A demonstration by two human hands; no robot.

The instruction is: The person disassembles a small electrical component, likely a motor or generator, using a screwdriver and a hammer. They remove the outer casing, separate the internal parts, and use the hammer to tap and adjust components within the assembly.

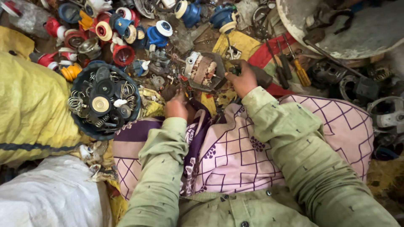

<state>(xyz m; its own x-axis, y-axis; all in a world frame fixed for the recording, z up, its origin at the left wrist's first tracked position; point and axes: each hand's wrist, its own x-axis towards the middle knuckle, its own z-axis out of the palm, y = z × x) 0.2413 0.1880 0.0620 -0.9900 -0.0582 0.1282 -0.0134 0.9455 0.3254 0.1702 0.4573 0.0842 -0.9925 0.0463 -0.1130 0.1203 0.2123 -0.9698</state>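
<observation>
Head view of a person seated on the floor among scrap appliance parts. The right hand [243, 79] is closed around a dark handle, apparently of a tool, whose working end meets the small electric motor [203, 71] lying just ahead of the knees, between the two hands. The left hand [176, 105] reaches down to the litter just below the motor; its fingers are hidden, so whether it grips anything cannot be told. The motor shows copper windings in a metal frame with a pale end cap. It is judged dense and heavy for its bulk, rigid, with sharp lamination edges and thin wire that would tear if pinched; the frame sides or end cap offer the safest hold. To the left, a round dark basket [86, 126] holds springs and discs. Red and blue plastic caps [123, 54] lie beyond it, and screwdrivers [294, 67] rest on red cloth to the right.
</observation>
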